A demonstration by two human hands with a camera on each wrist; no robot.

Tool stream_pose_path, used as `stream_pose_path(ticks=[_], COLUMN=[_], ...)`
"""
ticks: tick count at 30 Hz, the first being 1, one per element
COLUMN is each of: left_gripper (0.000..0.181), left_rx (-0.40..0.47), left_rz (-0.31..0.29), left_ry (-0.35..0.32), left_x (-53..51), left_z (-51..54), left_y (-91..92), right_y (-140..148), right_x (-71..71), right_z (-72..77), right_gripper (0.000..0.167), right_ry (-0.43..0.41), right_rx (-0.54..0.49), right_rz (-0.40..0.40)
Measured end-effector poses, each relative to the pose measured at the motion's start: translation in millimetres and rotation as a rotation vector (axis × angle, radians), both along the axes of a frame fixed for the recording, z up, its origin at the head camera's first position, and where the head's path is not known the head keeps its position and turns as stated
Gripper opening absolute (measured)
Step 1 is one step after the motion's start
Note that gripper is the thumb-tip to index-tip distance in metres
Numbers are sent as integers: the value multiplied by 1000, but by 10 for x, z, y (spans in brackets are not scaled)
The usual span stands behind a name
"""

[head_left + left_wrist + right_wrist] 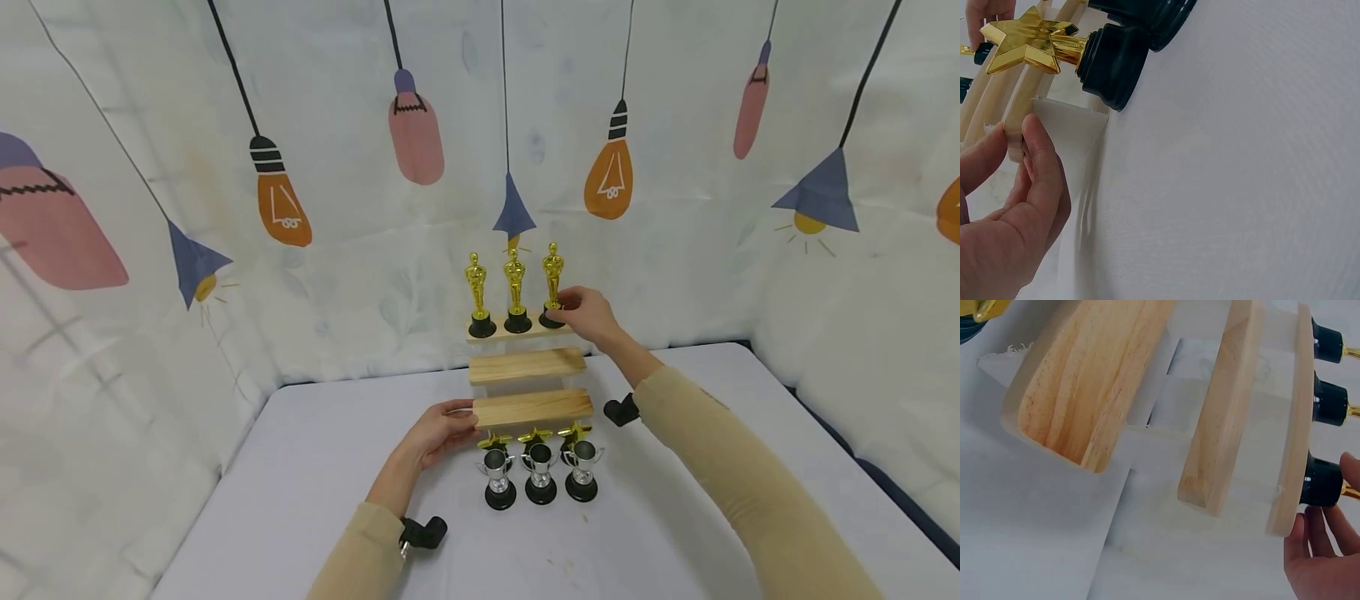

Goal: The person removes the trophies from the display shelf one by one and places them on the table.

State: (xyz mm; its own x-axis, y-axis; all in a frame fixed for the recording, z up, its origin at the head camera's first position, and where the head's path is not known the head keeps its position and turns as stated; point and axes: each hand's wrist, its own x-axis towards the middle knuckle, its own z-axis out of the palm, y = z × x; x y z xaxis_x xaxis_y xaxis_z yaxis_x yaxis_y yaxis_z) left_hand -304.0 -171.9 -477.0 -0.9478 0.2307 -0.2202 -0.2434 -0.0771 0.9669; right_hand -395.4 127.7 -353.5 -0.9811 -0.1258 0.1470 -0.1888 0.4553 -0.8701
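Note:
My right hand (588, 315) holds the black base of the rightmost gold figure trophy (553, 271) at the right end of the top wooden shelf board (500, 335). In the right wrist view its thumb and fingers are around that trophy's base (1321, 481), which touches the board. Two more gold figure trophies, a left one (477, 287) and a middle one (515, 279), stand upright on the same board. My left hand (442, 429) pinches the left end of the lowest board (532, 408) between thumb and fingers, clearly seen in the left wrist view.
A middle board (527, 367) lies between the other two. Gold star trophies (1025, 47) with black bases stand on the white table (300, 483) before the stand, behind a row of silver cup trophies (540, 473). A lamp-patterned cloth (360, 275) hangs behind.

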Motion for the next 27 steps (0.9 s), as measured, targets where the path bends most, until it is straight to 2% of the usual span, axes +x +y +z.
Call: stream_pose_path(ticks=[6, 13, 18, 27], left_gripper=[52, 53, 53, 53], left_rx=[2, 5, 7, 6], left_rz=[7, -4, -8, -9], left_ry=[2, 7, 9, -1], left_x=[-6, -16, -20, -22], left_z=[21, 2, -19, -23], left_y=[-2, -4, -7, -2], right_y=[-45, -60, -52, 1], right_x=[-8, 5, 25, 151], right_z=[42, 62, 60, 98], right_gripper=[50, 49, 49, 50], right_ry=[-10, -12, -20, -21], right_rx=[30, 52, 58, 35], right_rz=[5, -14, 0, 27])
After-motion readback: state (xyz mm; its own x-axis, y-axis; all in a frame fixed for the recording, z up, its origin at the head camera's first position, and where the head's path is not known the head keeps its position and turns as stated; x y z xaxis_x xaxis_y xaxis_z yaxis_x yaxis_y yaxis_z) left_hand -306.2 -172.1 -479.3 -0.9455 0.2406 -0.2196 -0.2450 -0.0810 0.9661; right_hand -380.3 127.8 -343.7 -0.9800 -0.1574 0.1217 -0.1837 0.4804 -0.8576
